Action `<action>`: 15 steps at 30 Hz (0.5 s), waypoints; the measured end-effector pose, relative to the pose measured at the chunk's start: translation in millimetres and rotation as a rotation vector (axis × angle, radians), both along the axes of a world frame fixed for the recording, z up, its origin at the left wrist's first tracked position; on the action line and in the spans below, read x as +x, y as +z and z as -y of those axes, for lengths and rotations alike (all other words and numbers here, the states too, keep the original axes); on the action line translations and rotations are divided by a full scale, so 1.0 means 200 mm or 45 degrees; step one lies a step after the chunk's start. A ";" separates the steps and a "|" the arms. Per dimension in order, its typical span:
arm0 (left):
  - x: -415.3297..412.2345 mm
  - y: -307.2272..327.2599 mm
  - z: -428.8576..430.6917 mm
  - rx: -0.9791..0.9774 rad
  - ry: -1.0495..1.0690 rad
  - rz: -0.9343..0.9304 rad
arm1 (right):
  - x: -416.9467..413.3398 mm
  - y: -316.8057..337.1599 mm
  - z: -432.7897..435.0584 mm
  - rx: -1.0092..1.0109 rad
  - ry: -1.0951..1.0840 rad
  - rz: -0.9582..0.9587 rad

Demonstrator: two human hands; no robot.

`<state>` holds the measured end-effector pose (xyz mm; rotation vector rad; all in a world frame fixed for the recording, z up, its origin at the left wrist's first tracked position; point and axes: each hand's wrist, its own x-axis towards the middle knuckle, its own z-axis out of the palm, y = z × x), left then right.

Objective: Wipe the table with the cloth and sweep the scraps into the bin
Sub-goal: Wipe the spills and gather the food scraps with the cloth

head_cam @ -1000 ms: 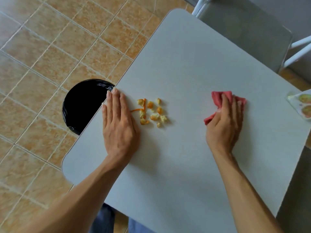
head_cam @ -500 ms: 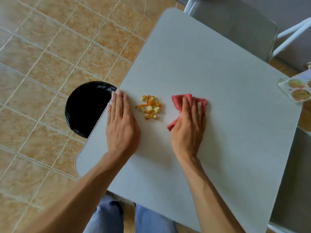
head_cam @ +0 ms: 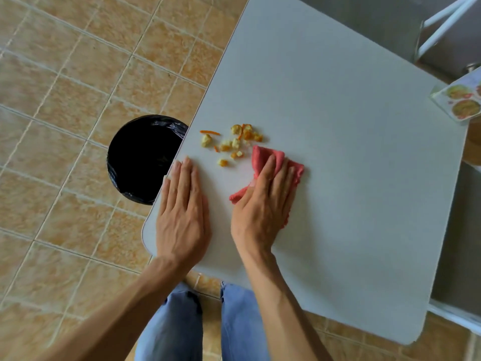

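A pink cloth [head_cam: 276, 158] lies on the grey table [head_cam: 338, 126], pressed flat under my right hand [head_cam: 263, 204]. Several yellow and orange food scraps [head_cam: 231, 143] are scattered just beyond and to the left of the cloth, near the table's left edge. My left hand [head_cam: 182, 209] rests flat, fingers together, on the table beside that edge, holding nothing. A round bin with a black liner [head_cam: 143, 157] stands on the floor directly below the left edge, partly hidden by the tabletop.
A printed packet [head_cam: 460, 102] lies at the table's right edge. A grey chair [head_cam: 377, 24] stands at the far side, another seat [head_cam: 458, 243] at the right. The floor is orange tile. My legs in blue jeans [head_cam: 203, 321] are at the near edge.
My right hand has slid the cloth from the table's right side leftward to just beside my left hand. The scraps have spread closer to the left edge. The left hand has stayed put.
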<state>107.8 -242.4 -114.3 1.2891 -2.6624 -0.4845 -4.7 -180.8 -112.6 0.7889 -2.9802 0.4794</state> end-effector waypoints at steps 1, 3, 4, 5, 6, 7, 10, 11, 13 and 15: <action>0.00 0.01 0.00 -0.002 -0.001 -0.002 | 0.01 0.00 -0.06 0.012 -0.061 -0.014; 0.00 0.01 0.00 0.006 -0.002 -0.004 | 0.07 0.01 -0.16 0.017 -0.178 -0.045; 0.00 0.01 0.00 0.007 0.001 -0.001 | 0.12 0.01 -0.20 0.009 -0.220 -0.048; 0.00 0.01 0.00 0.008 0.004 0.006 | 0.17 0.01 -0.21 -0.003 -0.254 -0.041; -0.01 0.02 -0.01 0.014 0.009 0.009 | 0.22 0.01 -0.20 -0.014 -0.272 -0.027; -0.01 0.03 -0.01 0.030 0.015 -0.003 | 0.27 0.01 -0.18 -0.024 -0.265 -0.012; -0.01 0.08 -0.01 0.161 0.004 -0.077 | 0.35 0.01 -0.10 -0.006 -0.014 0.033; -0.01 0.09 -0.01 0.178 -0.017 -0.084 | 0.35 0.01 -0.10 0.020 0.113 0.046; -0.01 0.08 -0.01 0.162 -0.040 -0.061 | 0.28 0.02 -0.14 0.067 0.337 0.031; 0.00 0.05 -0.01 0.127 -0.012 -0.053 | 0.20 0.02 -0.22 0.099 0.454 -0.008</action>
